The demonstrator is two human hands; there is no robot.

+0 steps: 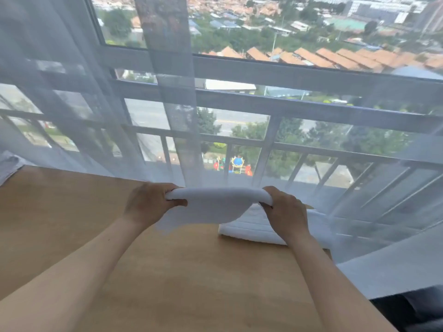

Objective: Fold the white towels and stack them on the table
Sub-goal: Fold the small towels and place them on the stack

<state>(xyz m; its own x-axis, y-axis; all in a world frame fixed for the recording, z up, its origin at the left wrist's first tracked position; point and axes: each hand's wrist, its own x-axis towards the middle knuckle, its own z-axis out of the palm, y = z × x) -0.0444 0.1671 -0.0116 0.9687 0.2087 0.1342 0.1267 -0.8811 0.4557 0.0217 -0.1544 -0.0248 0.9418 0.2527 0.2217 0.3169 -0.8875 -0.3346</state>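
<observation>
A folded white towel point(215, 207) hangs in the air above the far part of the wooden table point(167, 271). My left hand point(148, 202) grips its left end and my right hand point(285, 212) grips its right end, thumbs toward me. The towel sags between them. Beneath and behind it, at the table's far right corner, lies a stack of folded white towels point(249, 228), partly hidden by my right hand and the held towel.
A sheer white curtain point(72, 104) hangs along the table's far edge in front of a large window with a railing point(287, 104). The curtain also drapes past the table's right edge. A dark object point(412, 307) sits at the lower right.
</observation>
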